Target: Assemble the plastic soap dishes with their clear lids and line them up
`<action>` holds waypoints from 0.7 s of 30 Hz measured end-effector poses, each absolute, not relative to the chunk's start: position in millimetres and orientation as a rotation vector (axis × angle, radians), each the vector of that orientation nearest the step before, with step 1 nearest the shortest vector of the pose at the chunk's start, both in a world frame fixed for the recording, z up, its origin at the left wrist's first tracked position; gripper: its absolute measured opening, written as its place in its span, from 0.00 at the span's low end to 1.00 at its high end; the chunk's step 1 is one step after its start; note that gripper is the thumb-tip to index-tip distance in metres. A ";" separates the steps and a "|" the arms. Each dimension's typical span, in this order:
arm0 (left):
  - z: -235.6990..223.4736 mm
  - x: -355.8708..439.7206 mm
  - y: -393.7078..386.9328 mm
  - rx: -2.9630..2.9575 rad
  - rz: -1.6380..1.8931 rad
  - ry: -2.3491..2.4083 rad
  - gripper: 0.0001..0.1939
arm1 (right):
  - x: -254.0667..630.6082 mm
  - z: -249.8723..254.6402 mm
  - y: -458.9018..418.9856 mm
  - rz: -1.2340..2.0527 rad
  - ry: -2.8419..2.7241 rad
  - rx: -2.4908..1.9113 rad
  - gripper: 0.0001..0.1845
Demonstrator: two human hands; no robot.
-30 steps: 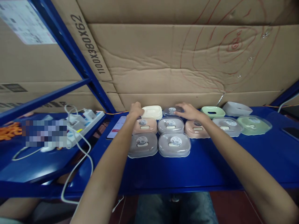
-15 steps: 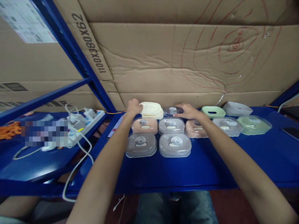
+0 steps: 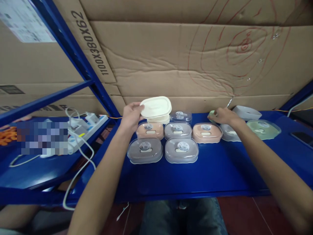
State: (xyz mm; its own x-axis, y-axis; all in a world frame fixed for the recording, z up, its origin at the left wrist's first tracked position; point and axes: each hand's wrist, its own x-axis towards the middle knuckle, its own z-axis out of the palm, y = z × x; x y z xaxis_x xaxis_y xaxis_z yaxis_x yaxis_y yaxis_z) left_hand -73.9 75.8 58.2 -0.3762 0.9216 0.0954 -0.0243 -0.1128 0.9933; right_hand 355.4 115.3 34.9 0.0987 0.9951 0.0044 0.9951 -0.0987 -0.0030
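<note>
My left hand [image 3: 130, 115] grips a cream tray [image 3: 156, 106] by its left edge and holds it lifted and tilted above a second cream tray [image 3: 160, 119] at the back of the blue shelf [image 3: 215, 173]. My right hand [image 3: 222, 115] rests over a pale green tray [image 3: 211, 114], mostly hiding it; whether it grips is unclear. Between the hands stand lidded soap boxes: a clear one [image 3: 181, 116] at the back, pink [image 3: 150, 130], grey [image 3: 177, 130] and pink [image 3: 206, 133] in the middle row, two grey ones [image 3: 144, 150] [image 3: 181, 150] in front.
To the right lie a grey lidded box [image 3: 228, 133], a green lidded box [image 3: 263, 128] and a white tray [image 3: 246, 113]. A dark phone [image 3: 303, 137] sits far right. A power strip with chargers and cables [image 3: 81, 129] lies left. Cardboard [image 3: 176, 58] backs the shelf.
My left hand has lifted the top cream tray off the one below. My right hand left the clear box and moved right onto the green tray.
</note>
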 end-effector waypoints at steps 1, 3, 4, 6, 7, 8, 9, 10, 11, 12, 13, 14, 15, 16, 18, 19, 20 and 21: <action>58.0 -67.9 70.4 0.984 1.584 1.315 0.09 | 357.4 31.7 115.5 0.022 -2.114 -2.343 0.32; 57.4 -56.9 62.4 0.906 1.514 1.213 0.10 | 359.1 24.6 118.1 0.037 -2.122 -2.338 0.30; 56.7 -52.5 59.8 0.885 1.474 1.172 0.09 | 359.4 21.2 120.2 0.033 -2.118 -2.327 0.30; 54.6 -46.5 57.0 0.862 1.408 1.095 0.07 | 360.4 15.1 125.4 0.034 -2.128 -2.282 0.30; 53.1 -44.8 56.4 0.851 1.389 1.064 0.07 | 361.5 12.7 127.8 0.043 -2.143 -2.252 0.29; 51.6 -43.8 56.1 0.836 1.378 1.041 0.07 | 362.8 10.8 129.9 0.054 -2.158 -2.223 0.28; 50.0 -43.3 56.0 0.817 1.373 1.028 0.08 | 364.4 9.5 131.5 0.062 -2.172 -2.195 0.26; 48.4 -42.9 55.9 0.799 1.370 1.021 0.08 | 366.2 8.8 132.2 0.066 -2.181 -2.170 0.24; 47.1 -42.5 55.8 0.785 1.366 1.016 0.08 | 367.7 9.0 132.0 0.065 -2.184 -2.156 0.23; 46.0 -42.0 55.4 0.774 1.362 1.012 0.08 | 368.8 10.1 130.7 0.053 -2.179 -2.136 0.22; 45.3 -41.2 54.7 0.772 1.358 1.004 0.07 | 368.9 12.2 128.0 0.021 -2.168 -2.086 0.21; 45.1 -40.1 53.5 0.775 1.352 0.993 0.07 | 367.6 15.6 123.8 -0.028 -2.152 -2.012 0.20; 45.5 -38.5 51.9 0.783 1.347 0.979 0.07 | 364.2 20.1 117.9 -0.087 -2.131 -1.924 0.20; 46.4 -36.6 49.7 0.794 1.340 0.964 0.07 | 358.3 25.6 110.1 -0.150 -2.107 -1.820 0.21; 49.5 -31.8 43.9 0.821 1.322 0.934 0.09 | 337.5 38.7 89.0 -0.255 -2.062 -1.607 0.23; 51.4 -29.0 40.5 0.838 1.312 0.916 0.10 | 322.8 45.1 76.3 -0.290 -2.041 -1.468 0.24; 53.2 -26.2 36.9 0.852 1.304 0.898 0.10 | 305.8 50.7 63.0 -0.319 -2.017 -1.331 0.24; 54.9 -23.3 33.4 0.863 1.297 0.879 0.11 | 287.6 54.8 49.8 -0.335 -2.017 -1.206 0.24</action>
State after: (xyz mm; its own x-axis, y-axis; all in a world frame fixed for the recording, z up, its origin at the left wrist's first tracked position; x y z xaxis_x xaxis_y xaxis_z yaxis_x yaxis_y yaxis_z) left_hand -23.3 33.4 54.9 0.0669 0.9963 -0.0544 -0.4197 0.0776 0.9043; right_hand 287.6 49.8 54.8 -0.2752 0.6444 0.7134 0.8404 0.5216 -0.1470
